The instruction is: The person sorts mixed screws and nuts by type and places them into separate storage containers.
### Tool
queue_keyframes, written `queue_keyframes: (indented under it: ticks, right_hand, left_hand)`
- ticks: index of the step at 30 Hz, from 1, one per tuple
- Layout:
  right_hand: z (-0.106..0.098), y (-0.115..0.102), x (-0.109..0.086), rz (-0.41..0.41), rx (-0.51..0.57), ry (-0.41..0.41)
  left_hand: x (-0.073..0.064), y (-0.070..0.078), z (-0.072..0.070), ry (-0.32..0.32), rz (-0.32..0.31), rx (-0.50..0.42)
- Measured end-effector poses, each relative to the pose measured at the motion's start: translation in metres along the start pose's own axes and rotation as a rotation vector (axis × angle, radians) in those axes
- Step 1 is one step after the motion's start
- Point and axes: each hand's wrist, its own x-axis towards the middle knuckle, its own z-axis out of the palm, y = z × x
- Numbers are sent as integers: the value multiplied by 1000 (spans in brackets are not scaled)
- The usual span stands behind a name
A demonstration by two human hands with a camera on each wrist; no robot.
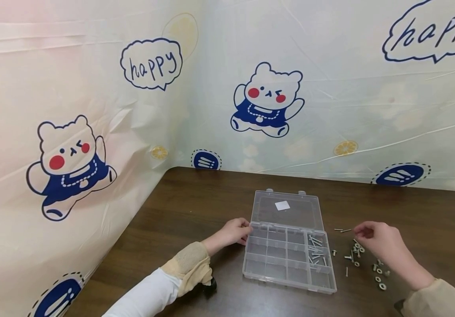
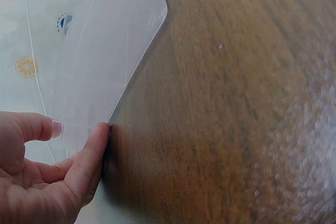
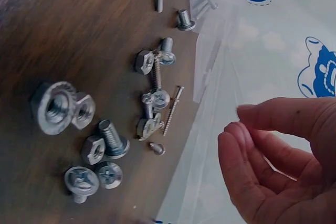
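Note:
A clear plastic compartment box (image 1: 276, 264) lies with its lid (image 1: 260, 211) folded back. Long screws (image 1: 315, 241) and other bolts sit in compartments on its right side. My left hand (image 1: 235, 231) pinches the box's left edge near the hinge; in the left wrist view the thumb is at the inner side and the index finger along the outer wall (image 2: 137, 69). My right hand (image 1: 379, 240) hovers over the right side with bent fingers, thumb and index tips close together. Two thin screws (image 1: 345, 230) appear beside its fingertips; whether one is held is hidden.
Loose nuts (image 3: 55, 108), bolts (image 3: 113, 140) and a thin screw (image 3: 173, 109) are scattered on the brown table (image 1: 164, 229) right of the box. A printed curtain (image 1: 211, 88) hangs behind and along the left. A small black object (image 1: 210, 286) shows under the left forearm.

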Motion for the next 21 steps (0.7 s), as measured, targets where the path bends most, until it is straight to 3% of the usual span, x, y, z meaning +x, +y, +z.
queue_keyframes:
  ticks: [12, 21]
  right_hand:
    - [10, 12, -1, 74, -11, -130]
    - [13, 14, -2, 110, -7, -174]
  left_hand:
    - [2, -2, 0, 0, 6, -13]
    - [0, -2, 0, 1, 12, -8]
